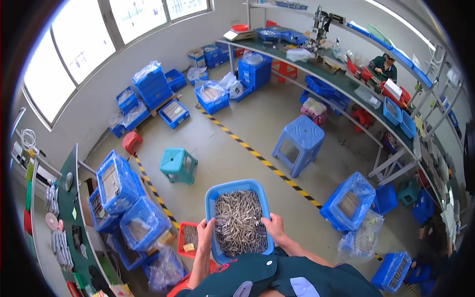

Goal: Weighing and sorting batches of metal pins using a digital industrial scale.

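Close in front of my body I carry a light blue plastic basket [237, 186] by its two sides. A heap of small slender metal pins [238, 222] fills most of it. My left hand [205, 232] grips the left wall, and my right hand [273, 226] grips the right wall, with the thumbs over the rim. Just left of the basket, lower down, sits a red tray [184, 247] holding more small metal parts and a yellowish piece; my left forearm partly hides it.
A teal stool [178, 165] and a taller blue stool [299, 141] stand ahead. Blue crates [115, 180] lined with plastic are stacked at left; another lined crate [349, 198] sits at right. Beyond a long green workbench [316, 69] a person [383, 68] works. Black-yellow tape [257, 152] crosses the floor.
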Demonstrator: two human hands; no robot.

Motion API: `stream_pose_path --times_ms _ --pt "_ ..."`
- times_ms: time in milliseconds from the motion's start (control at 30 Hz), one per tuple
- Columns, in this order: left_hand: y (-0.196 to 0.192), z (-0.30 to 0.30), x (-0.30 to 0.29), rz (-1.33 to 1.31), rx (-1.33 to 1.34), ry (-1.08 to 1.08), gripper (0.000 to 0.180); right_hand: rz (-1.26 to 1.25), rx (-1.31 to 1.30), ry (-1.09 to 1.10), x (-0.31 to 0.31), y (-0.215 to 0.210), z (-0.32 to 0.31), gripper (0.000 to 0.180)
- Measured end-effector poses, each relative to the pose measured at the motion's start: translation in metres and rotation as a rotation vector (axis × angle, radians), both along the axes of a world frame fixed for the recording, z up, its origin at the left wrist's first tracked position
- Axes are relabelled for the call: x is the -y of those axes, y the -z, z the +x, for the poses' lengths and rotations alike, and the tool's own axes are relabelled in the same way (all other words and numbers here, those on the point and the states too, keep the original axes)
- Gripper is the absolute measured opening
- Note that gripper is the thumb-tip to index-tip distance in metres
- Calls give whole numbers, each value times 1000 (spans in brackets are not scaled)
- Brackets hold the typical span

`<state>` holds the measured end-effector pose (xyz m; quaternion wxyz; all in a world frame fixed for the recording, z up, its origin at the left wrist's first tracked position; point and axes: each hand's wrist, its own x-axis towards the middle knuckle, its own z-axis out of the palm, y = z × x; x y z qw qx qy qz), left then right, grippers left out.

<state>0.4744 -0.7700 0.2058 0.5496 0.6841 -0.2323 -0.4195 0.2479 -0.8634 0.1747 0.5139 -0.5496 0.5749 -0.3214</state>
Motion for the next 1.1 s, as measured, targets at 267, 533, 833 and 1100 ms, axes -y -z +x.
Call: stream_pose_path --times_ms 267,533,833,1100 --pt "-11 84 160 -8 -108 -9 15 -24 -62 -31 158 -11 79 22" --pt "-4 132 338 -30 -79 10 15 -19 63 -30 336 -10 130 21" --pt "-7 142 527 -79 -59 -267 13 -108 -36 -181 559 -34 161 19" --pt "0 198 663 -18 -64 -285 15 94 25 -218 709 -29 218 17"
